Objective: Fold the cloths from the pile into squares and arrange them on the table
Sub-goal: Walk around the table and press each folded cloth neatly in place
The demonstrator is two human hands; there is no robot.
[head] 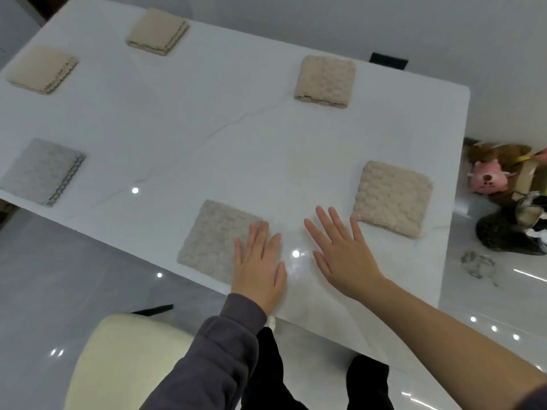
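**Cloths: six folded squares laid out on a white table (207,128)**

1. Table: white, glossy, with faint grey veining. It fills most of the view and carries all six cloths, each well apart from the others.
2. Chair (118,359): cream seat, at the near-left side of the table, by the person's grey sleeve (213,350).
3. Nearest cloth (213,235): pale beige, bobbled weave, at the near edge of the table, under the left hand.
4. Near-right cloth (390,196): beige, bobbled weave, close to the table's right edge.
5. Far-right cloth (325,81): beige, bobbled weave.
6. Grey cloth (41,170): at the left edge, with dark zigzag stitching along one side.
7. Far-left cloth (41,68): smooth cream, with its layered edges showing.
8. Far-centre cloth (157,31): smooth cream, with its layered edges showing.
9. Left hand (260,267): flat, fingers straight and close together, lying on the right part of the nearest cloth.
10. Right hand (340,255): flat, fingers spread, over bare tabletop between the nearest cloth and the near-right cloth. Whether it touches the surface cannot be told.
11. Pink plush toy (487,180): on the floor beyond the table's right edge, among other clutter.
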